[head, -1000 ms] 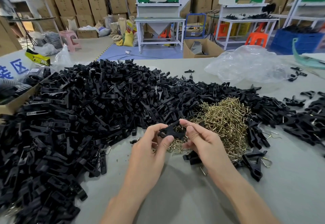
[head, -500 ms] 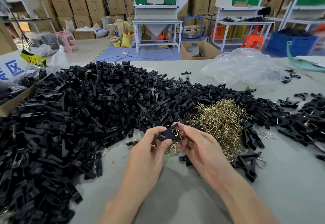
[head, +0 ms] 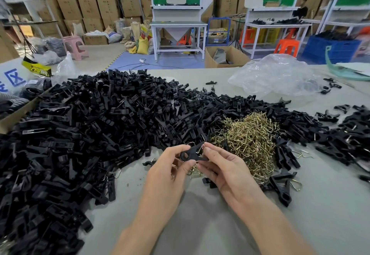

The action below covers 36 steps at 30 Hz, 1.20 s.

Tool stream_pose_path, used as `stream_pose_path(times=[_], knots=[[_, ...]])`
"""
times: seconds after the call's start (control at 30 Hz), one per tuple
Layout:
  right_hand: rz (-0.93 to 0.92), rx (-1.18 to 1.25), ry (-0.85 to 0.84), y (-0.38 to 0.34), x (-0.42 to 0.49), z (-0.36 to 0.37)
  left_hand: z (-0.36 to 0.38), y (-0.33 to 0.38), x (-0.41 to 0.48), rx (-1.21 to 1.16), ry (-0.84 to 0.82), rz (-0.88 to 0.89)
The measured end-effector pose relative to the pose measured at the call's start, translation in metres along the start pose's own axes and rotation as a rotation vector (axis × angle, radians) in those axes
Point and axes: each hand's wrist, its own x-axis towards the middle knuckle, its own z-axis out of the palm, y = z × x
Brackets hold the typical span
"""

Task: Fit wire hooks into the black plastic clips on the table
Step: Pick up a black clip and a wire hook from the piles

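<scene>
A black plastic clip is held between both hands above the grey table. My left hand pinches its left, ringed end. My right hand pinches the right end, where a thin wire hook shows against the clip. A huge heap of black clips covers the left and far side. A brass-coloured pile of wire hooks lies just right of my hands.
Fitted clips with wire loops lie to the right, with more black clips at the far right. A crumpled clear plastic bag sits at the back right. A cardboard box edge is at the left.
The clip has turned a little in my fingers and a wire hook now shows at its right end. Both hands stay in the same spot.
</scene>
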Motion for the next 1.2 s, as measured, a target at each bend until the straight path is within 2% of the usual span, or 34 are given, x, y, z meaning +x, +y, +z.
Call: stream_pose_path(times=[0.4,0.83,1.03,1.2], knots=[[-0.068,-0.065,0.141,0.008,-0.006,0.008,0.002,0.003,-0.004,0.116,0.006,0.026],[-0.131,-0.11,0.197,0.009,-0.008,0.014,0.006,0.002,-0.005,0.137,0.04,0.017],[-0.115,-0.151,0.194,0.007,-0.01,0.012,0.004,0.002,-0.005,0.088,0.051,0.018],[-0.055,-0.109,0.118,0.003,-0.009,0.009,0.006,-0.001,-0.005,0.053,0.063,0.009]])
